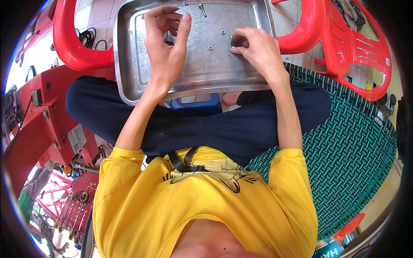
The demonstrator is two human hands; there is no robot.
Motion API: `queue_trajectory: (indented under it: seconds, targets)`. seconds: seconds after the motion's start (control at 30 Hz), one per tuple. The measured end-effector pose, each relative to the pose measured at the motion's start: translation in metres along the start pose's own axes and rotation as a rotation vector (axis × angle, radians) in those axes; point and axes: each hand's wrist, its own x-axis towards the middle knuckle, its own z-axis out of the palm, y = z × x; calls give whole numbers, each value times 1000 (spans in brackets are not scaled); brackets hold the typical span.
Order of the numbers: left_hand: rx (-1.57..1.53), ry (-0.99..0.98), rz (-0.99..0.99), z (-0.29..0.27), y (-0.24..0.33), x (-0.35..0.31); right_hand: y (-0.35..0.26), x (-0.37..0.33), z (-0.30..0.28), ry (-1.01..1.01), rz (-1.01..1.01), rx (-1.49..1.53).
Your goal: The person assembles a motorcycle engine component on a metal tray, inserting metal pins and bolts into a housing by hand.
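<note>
A shallow metal tray (pixel 193 88) lies in front of me with small hardware in it. My left hand (pixel 165 49) hovers over its left half, thumb raised and fingers loosely bent, with nothing seen in its grasp. Part of a small dark item shows behind that palm. At the tray's right side, the fingertips of my right hand (pixel 257 48) are pinched together on a small shiny piece, mostly hidden. Left of it are one nut (pixel 223 32) and another nut (pixel 210 48). Near the far edge lie a bolt (pixel 202 10) and a further nut (pixel 185 3).
Red plastic chairs (pixel 357 51) stand beyond the tray and to the right. A blue stool (pixel 198 105) shows below the tray. Red machinery (pixel 56 107) is on my left, with black cables (pixel 87 38) on the floor. A green woven seat (pixel 344 159) spreads at right.
</note>
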Motion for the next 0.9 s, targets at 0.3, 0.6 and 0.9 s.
queue_trajectory:
  seconds: [0.3, 0.6, 0.9]
  targets:
    - [-60, -8, -38, 0, -1, 0, -4, 0, -12, -21, 44, 47]
    - [-44, 4, -43, 1, -1, 1, 2, 1, 0, 129, -95, 111]
    - [-70, -1, -82, 1, 0, 1, -6, 5, 8, 172, -139, 61]
